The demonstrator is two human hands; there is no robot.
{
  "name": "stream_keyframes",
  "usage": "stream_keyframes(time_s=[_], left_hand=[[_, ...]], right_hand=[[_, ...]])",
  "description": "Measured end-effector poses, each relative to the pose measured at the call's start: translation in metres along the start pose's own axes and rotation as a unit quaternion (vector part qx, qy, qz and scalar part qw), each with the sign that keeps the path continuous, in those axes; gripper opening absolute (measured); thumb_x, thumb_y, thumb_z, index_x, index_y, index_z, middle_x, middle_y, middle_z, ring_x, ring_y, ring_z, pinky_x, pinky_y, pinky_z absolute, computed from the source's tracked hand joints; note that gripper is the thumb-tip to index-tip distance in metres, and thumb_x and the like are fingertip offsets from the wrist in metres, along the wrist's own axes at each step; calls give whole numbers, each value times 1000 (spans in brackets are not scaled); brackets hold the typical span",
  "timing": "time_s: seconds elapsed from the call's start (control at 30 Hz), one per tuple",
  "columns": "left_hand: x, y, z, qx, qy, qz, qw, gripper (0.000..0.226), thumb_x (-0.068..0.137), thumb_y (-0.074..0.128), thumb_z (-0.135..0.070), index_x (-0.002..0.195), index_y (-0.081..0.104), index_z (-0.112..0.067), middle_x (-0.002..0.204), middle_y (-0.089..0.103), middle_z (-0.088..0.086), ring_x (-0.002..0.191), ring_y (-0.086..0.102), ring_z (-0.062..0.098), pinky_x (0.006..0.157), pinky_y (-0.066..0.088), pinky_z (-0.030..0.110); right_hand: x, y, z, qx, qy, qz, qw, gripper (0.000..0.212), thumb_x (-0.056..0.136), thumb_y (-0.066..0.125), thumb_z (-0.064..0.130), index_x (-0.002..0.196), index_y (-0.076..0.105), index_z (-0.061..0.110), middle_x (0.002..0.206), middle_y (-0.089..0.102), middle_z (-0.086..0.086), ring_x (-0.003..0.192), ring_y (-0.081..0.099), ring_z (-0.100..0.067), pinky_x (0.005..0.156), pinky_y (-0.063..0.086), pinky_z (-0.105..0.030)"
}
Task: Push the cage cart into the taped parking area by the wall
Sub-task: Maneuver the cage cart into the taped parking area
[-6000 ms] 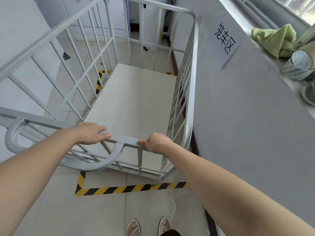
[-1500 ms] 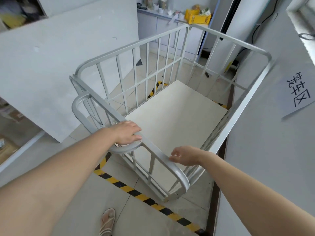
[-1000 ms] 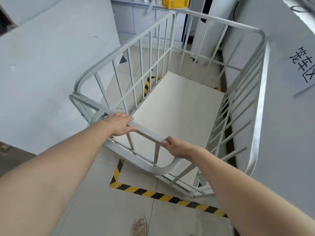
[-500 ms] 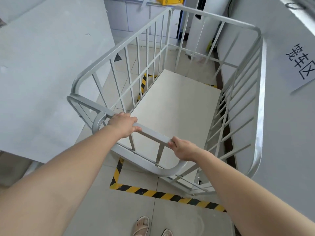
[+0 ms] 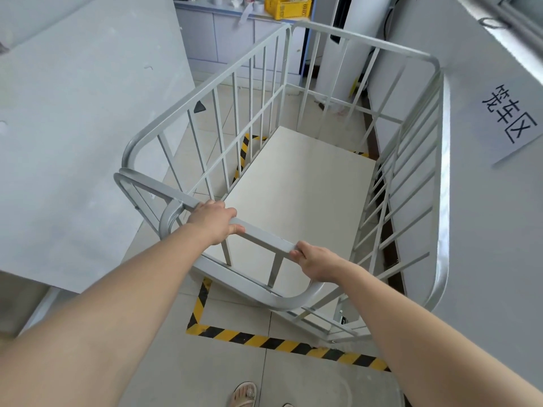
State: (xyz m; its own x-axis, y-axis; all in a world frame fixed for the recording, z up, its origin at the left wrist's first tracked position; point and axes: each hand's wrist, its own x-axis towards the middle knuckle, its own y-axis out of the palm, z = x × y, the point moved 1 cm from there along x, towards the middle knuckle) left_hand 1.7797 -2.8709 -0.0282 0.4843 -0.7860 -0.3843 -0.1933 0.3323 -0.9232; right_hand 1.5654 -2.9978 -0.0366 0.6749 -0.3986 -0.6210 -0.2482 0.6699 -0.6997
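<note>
The grey metal cage cart (image 5: pixel 440 160) with a white floor panel stands along the grey wall (image 5: pixel 484 230) on the right. Black-and-yellow tape (image 5: pixel 282 345) marks a rectangle on the floor; the cart sits inside it, its near end just past the front strip. My left hand (image 5: pixel 216 221) is closed over the cart's near top rail at the left. My right hand (image 5: pixel 311 258) grips the same rail further right. The cart's wheels are hidden.
A paper sign (image 5: pixel 511 116) with characters hangs on the wall by the cart. A large grey board (image 5: pixel 73 127) leans close on the left. Cabinets with a yellow crate (image 5: pixel 286 5) stand at the back. A sandalled foot (image 5: pixel 245 393) is on the tile floor behind the tape.
The cart swung from an angled position to lie parallel with the wall. My right hand, open beside the rail 1.5 s ago, closed on it. My view shifted back a little.
</note>
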Motion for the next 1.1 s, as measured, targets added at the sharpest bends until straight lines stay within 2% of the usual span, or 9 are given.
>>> stream_keyframes(time_s=[0.3, 0.5, 0.67, 0.93, 1.1], left_hand=[[-1, 1, 1, 8, 8, 5, 1000, 58, 91, 37, -63, 128, 53, -21, 124, 55, 8, 119, 45, 29, 99, 37, 42], [0, -1, -1, 8, 7, 4, 1000, 56, 91, 37, -62, 125, 53, -20, 123, 56, 8, 118, 45, 29, 99, 38, 42], [-2, 5, 1, 18, 9, 0, 1000, 57, 91, 37, -63, 128, 51, -21, 128, 54, 7, 122, 44, 29, 101, 37, 42], [4, -2, 2, 13, 6, 8, 1000, 58, 91, 37, -63, 129, 50, -22, 128, 55, 6, 122, 44, 27, 103, 34, 43], [0, 3, 3, 7, 7, 7, 1000, 58, 91, 36, -63, 129, 50, -21, 127, 54, 7, 121, 44, 28, 103, 33, 42]], right_hand=[[-1, 2, -1, -3, -3, 9, 1000, 33, 102, 22, 42, 102, 40, 15, 100, 55, -7, 97, 52, -30, 84, 40, -41], [0, 2, 0, -6, 3, -4, 1000, 35, 102, 21, 43, 106, 43, 15, 100, 57, -6, 95, 52, -28, 80, 39, -38], [0, 9, -2, -10, -2, -11, 1000, 30, 102, 23, 44, 95, 38, 19, 93, 56, -5, 90, 51, -28, 75, 37, -37], [3, 0, 0, 4, 4, -1, 1000, 32, 102, 24, 43, 100, 42, 17, 97, 56, -6, 96, 53, -29, 81, 40, -39], [1, 6, 2, -3, 11, -14, 1000, 32, 102, 23, 44, 102, 41, 17, 98, 56, -6, 95, 52, -28, 80, 39, -37]])
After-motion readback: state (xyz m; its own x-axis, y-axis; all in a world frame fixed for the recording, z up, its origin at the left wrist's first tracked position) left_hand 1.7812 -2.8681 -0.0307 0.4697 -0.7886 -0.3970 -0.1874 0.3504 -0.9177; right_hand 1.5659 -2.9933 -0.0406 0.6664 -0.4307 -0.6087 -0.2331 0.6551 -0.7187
